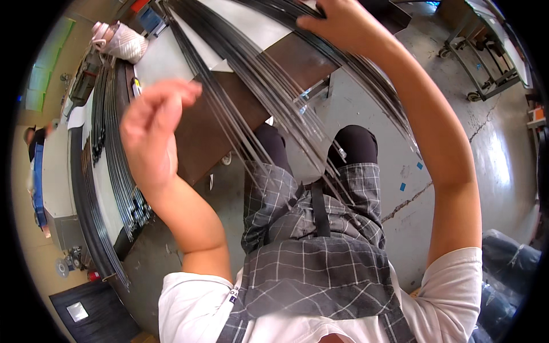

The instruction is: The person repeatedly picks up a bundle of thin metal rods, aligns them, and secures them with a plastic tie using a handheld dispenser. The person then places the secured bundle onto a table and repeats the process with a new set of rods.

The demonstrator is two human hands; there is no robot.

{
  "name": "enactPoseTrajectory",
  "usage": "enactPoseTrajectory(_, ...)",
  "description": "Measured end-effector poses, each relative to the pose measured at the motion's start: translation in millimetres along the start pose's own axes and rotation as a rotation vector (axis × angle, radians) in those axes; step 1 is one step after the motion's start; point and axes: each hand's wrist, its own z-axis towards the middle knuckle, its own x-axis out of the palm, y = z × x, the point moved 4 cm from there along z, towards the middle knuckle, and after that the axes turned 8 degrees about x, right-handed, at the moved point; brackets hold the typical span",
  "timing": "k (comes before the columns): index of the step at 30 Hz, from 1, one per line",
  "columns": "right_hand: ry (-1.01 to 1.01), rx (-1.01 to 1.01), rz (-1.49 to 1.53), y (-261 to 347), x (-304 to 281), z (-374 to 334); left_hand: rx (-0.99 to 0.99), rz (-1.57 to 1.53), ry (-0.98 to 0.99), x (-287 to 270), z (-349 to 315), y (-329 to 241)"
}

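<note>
My left hand (151, 131) is raised at the left, its curled fingers smeared by motion. Nothing shows clearly between them. Just right of its fingertips run long, thin dark strips (226, 106), fanned out over a brown and white table (197, 140). A thicker bundle of grey-black strips (251, 68) lies in the middle, its near ends jutting past the table edge toward my lap. At the top, my right hand (337, 26) is over another bundle of dark strips (366, 71). Its thumb stands apart and nothing shows in its grip; the upper edge cuts off some fingers.
More strips (117, 171) with shiny ends lie stacked at the left. A pink and white bottle (121, 43) stands at the table's far left. A wheeled cart (486, 51) is at the far right, above black plastic-wrapped bundles (506, 263). Another person (39, 137) is at the far left.
</note>
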Motion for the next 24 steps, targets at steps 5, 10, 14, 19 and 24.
enactPoseTrajectory(5, 0.222, -0.001, 0.138, 56.9, 39.3, -47.6, -0.238, -0.280, -0.205, -17.9, -96.0, 30.3)
enactPoseTrajectory(10, 0.424, 0.015, 0.239, 97.7, 57.6, -72.5, -0.358, -0.328, -0.292, -5.1, -143.8, 39.0)
enactPoseTrajectory(14, 0.489, 0.006, 0.115, 119.1, 72.8, -75.2, -0.360, -0.308, -0.202, 9.0, -148.2, 30.0)
enactPoseTrajectory(19, 0.461, -0.012, -0.095, 130.2, 98.6, -70.4, -0.520, -0.329, -0.099, 28.2, -157.3, 46.2)
enactPoseTrajectory(24, 0.412, 0.009, -0.258, 128.0, 115.7, -70.7, -0.577, -0.431, -0.058, 37.9, -162.1, 63.4)
